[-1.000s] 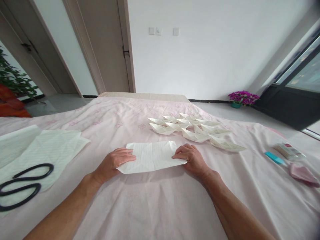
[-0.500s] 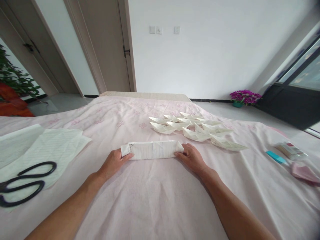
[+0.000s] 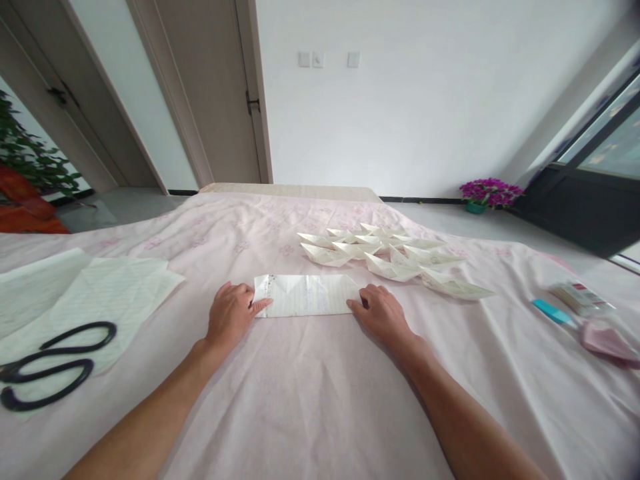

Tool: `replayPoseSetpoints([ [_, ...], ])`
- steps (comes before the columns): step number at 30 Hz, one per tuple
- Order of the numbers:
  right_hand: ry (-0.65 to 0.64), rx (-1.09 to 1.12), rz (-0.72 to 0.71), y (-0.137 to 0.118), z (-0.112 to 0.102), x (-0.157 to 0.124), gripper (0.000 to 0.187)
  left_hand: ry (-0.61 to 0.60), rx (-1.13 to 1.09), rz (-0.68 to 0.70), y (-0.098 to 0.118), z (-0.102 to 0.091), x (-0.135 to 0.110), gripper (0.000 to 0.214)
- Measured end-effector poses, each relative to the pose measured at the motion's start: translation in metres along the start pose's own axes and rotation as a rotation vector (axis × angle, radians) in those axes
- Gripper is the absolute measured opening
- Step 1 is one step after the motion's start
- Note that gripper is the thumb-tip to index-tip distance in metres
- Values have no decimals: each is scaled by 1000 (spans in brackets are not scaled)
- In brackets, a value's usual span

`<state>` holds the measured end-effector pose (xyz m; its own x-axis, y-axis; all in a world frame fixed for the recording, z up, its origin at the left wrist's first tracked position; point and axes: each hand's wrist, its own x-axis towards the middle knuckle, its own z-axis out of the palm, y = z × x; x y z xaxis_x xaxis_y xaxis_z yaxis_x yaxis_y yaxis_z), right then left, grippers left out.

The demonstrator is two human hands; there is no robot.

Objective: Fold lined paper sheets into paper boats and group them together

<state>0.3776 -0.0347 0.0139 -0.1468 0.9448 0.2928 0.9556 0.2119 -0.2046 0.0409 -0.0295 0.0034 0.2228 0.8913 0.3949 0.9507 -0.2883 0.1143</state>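
Fingers of the left hand (image 3: 231,312) clamped on one end of a folded sheet (image 3: 307,297): thumb laid over the near corner, the others curled at the edge. Right hand (image 3: 383,313) much the same at the opposite end, thumb against the paper, fingers bent under; the tips there are partly hidden. Hands well apart, the sheet stretched between them. It is ruled paper in a long strip, slanting creases at the upper corners, dark marks near the left end. It sits mid-cloth, in front of the wearer.

Just beyond, a bit to the right: a cluster of white paper boats (image 3: 393,269) in loose rows, several touching or overlapping.

Left of the hands, overlapping ruled sheets (image 3: 135,287), with black-handled scissors (image 3: 17,403) on top, blades cut off by the frame edge.

Far right: turquoise item (image 3: 551,311) with a pale end, wrapped packet (image 3: 581,298) beside it, pink object (image 3: 607,339) nearer the wearer; exact kind of each unclear.

All of it on a wrinkled pale pink cloth (image 3: 310,393), flower motifs toward the far side. Past that, white wall (image 3: 400,113), grey-brown door (image 3: 213,87), and magenta flowers (image 3: 491,192) in a green pot on the floor.
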Motion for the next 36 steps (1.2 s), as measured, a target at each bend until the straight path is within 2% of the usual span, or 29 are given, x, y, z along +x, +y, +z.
replayPoseSetpoints([
  [4,14,-37,3,-1,1,-1,29,5,97,-10,0,1,1,46],
  [16,9,-83,39,-4,2,-2,24,20,95,-60,6,-9,-5,39],
  [19,17,-87,59,-5,1,-3,23,114,73,-81,8,-9,-7,30],
  [22,33,-71,84,-5,2,-4,21,195,-35,34,12,-4,-8,43],
  [24,55,-41,102,-4,3,-4,19,147,-127,196,15,2,-9,43],
  [26,83,-7,113,-3,4,-4,23,28,-210,352,19,8,-9,53],
  [28,112,6,105,-2,4,-5,30,-103,-272,440,23,14,-7,63],
  [30,132,-6,60,-4,2,-5,30,-195,-299,468,28,18,-4,65],
  [32,126,-19,-34,-9,0,-7,22,-240,-294,477,35,19,0,62],
  [34,82,-12,-152,-16,-2,-8,15,-275,-281,493,46,18,4,56],
  [36,24,3,-236,-23,-2,-10,18,-308,-268,504,59,16,8,50],
])
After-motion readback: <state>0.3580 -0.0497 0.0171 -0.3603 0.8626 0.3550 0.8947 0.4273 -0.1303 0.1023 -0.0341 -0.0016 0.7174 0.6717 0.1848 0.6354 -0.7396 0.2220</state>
